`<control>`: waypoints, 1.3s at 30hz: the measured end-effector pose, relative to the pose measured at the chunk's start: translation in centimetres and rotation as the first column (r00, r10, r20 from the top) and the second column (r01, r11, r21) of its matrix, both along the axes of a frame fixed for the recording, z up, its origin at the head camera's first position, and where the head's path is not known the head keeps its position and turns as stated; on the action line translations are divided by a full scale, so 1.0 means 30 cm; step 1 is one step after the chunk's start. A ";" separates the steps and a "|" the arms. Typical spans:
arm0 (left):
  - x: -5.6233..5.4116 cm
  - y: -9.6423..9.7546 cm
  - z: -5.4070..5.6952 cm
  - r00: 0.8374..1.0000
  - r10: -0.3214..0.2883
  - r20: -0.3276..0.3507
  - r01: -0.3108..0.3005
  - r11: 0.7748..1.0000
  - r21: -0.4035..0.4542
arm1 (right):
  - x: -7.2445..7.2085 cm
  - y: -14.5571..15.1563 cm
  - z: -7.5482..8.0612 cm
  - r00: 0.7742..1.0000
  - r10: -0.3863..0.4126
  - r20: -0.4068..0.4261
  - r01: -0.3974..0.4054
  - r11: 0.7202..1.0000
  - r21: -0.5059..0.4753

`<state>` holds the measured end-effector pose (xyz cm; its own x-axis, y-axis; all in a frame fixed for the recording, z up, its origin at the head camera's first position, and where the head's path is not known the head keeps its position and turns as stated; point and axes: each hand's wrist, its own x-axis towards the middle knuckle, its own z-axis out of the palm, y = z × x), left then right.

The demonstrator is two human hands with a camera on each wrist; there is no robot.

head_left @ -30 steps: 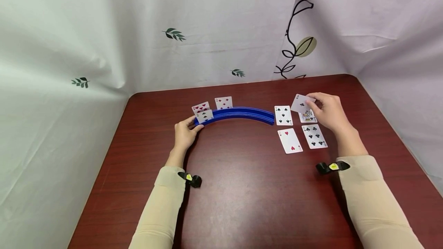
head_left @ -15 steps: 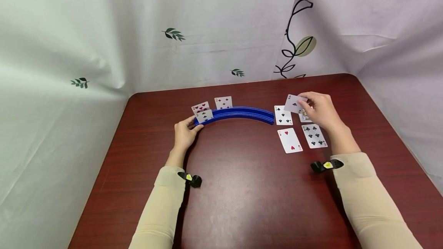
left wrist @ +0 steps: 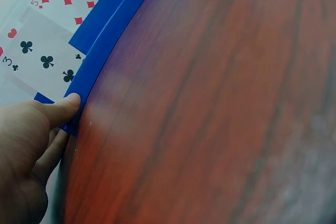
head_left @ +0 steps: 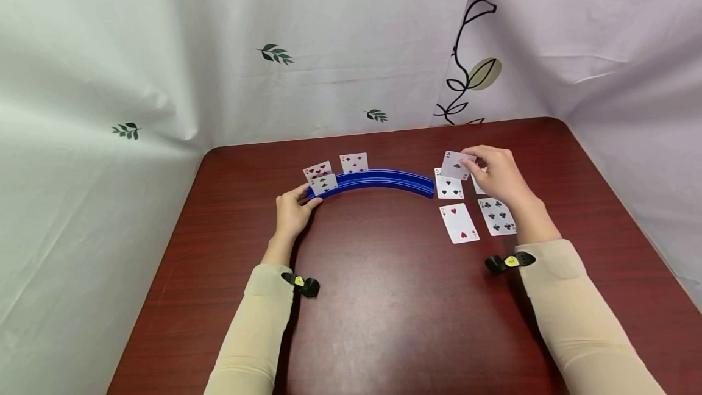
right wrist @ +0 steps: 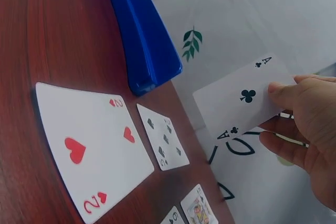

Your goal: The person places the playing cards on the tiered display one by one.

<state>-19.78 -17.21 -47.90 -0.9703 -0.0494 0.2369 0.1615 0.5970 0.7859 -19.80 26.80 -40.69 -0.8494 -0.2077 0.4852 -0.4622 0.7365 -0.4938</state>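
A curved blue card holder (head_left: 384,179) lies across the far part of the table. My left hand (head_left: 292,211) grips its left end, thumb on the near face in the left wrist view. Standing in it at that end are the three of clubs (left wrist: 46,61), a hearts card (head_left: 318,170) partly hidden behind it, and the five of diamonds (head_left: 354,163). Between thumb and fingers my right hand (head_left: 496,174) pinches the ace of clubs (right wrist: 247,97), raised and tilted above the table. In the head view the ace overlaps the five of spades (head_left: 450,189).
Face up near the holder's right end lie the two of hearts (head_left: 459,223), the six of clubs (head_left: 496,216) and a picture card (right wrist: 199,206), mostly hidden by the right hand in the head view. A white curtain (head_left: 351,47) hangs behind the table (head_left: 384,297).
My right hand has carried the ace of clubs leftward, from over the picture card to over the five of spades. The left hand and the holder have stayed put.
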 end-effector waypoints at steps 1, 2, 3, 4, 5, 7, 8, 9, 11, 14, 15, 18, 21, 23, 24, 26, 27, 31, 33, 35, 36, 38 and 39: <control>0.000 0.001 0.000 1.000 -0.001 0.000 0.001 1.000 -0.001 | 0.000 -0.003 0.001 1.000 0.003 -0.002 -0.003 1.000 0.000; 0.000 0.002 0.000 1.000 -0.003 0.001 0.003 1.000 -0.002 | 0.000 -0.007 0.001 1.000 0.004 0.000 -0.004 1.000 -0.001; -0.001 0.003 -0.001 1.000 -0.004 0.004 0.004 1.000 -0.003 | -0.001 -0.010 0.001 1.000 0.007 0.002 -0.007 1.000 -0.005; -0.001 0.003 -0.001 1.000 -0.005 0.005 0.005 1.000 -0.006 | -0.001 -0.014 0.002 1.000 0.010 0.006 -0.010 1.000 -0.006; -0.001 0.003 -0.001 1.000 -0.003 0.006 0.003 1.000 -0.008 | -0.002 -0.019 0.003 1.000 0.012 0.013 -0.012 1.000 -0.009; -0.001 0.003 0.000 1.000 0.001 0.005 -0.001 1.000 -0.011 | -0.004 -0.029 0.005 0.999 0.020 0.030 -0.019 1.000 -0.015; -0.001 0.003 0.000 1.000 0.003 0.004 -0.003 1.000 -0.010 | -0.004 -0.034 0.006 0.999 0.021 0.037 -0.020 1.000 -0.016; -0.002 0.003 0.000 1.000 0.004 0.004 -0.004 1.000 -0.010 | -0.005 -0.039 0.007 0.999 0.023 0.044 -0.022 1.000 -0.017; -0.002 0.002 0.002 1.000 0.006 0.005 -0.006 1.000 -0.009 | -0.008 -0.050 0.009 0.998 0.028 0.049 -0.027 0.999 -0.021; -0.003 0.001 0.003 1.000 -0.001 0.011 0.001 1.000 -0.006 | -0.010 -0.064 0.010 0.999 0.034 0.041 -0.033 0.999 -0.024; -0.003 0.001 0.003 1.000 -0.002 0.012 0.002 1.000 -0.006 | -0.010 -0.069 0.010 0.999 0.038 0.037 -0.037 0.999 -0.026; -0.003 0.001 0.003 1.000 0.000 0.010 0.000 1.000 -0.004 | -0.012 -0.084 0.011 0.998 0.057 0.028 -0.056 0.998 -0.028; -0.002 0.000 0.000 1.000 0.003 0.000 -0.003 1.000 -0.007 | -0.013 -0.101 0.012 0.996 0.083 0.025 -0.082 0.996 -0.038; -0.002 0.000 -0.002 1.000 0.004 -0.006 -0.004 1.000 -0.008 | -0.014 -0.113 0.014 0.995 0.100 0.021 -0.099 0.994 -0.045; -0.001 -0.001 -0.004 1.000 0.003 -0.009 -0.003 1.000 -0.008 | -0.014 -0.119 0.015 0.994 0.109 0.019 -0.108 0.993 -0.049; -0.001 -0.003 -0.007 1.000 0.003 -0.013 -0.003 1.000 -0.005 | -0.016 -0.132 0.017 0.992 0.124 0.018 -0.123 0.991 -0.056; -0.001 -0.004 -0.009 1.000 0.003 -0.014 -0.003 1.000 -0.004 | -0.017 -0.138 0.018 0.991 0.130 0.020 -0.128 0.990 -0.058; -0.002 -0.005 -0.012 1.000 0.001 -0.019 -0.001 1.000 0.000 | -0.021 -0.164 0.023 0.988 0.146 0.040 -0.143 0.987 -0.067; -0.003 -0.004 -0.012 1.000 -0.001 -0.021 0.001 1.000 0.001 | -0.023 -0.175 0.023 0.987 0.157 0.033 -0.154 0.986 -0.067; -0.004 -0.003 -0.011 1.000 -0.004 -0.023 0.004 1.000 0.001 | -0.025 -0.184 0.023 0.986 0.167 0.019 -0.165 0.984 -0.063; -0.005 -0.003 -0.011 1.000 -0.005 -0.023 0.005 1.000 0.000 | -0.027 -0.188 0.021 0.985 0.170 0.009 -0.169 0.984 -0.060; -0.005 -0.004 -0.011 1.000 -0.004 -0.023 0.004 1.000 -0.001 | -0.029 -0.197 0.020 0.985 0.173 -0.006 -0.173 0.983 -0.057; -0.005 -0.004 -0.010 1.000 -0.004 -0.024 0.004 1.000 -0.003 | -0.030 -0.202 0.021 0.985 0.174 -0.010 -0.175 0.983 -0.057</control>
<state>-19.93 -17.34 -48.21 -0.9645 -0.0451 0.2603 0.1824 0.5989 0.7798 -20.71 20.75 -40.07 -0.7999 -0.3242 0.5051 -0.5839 0.6146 -0.5304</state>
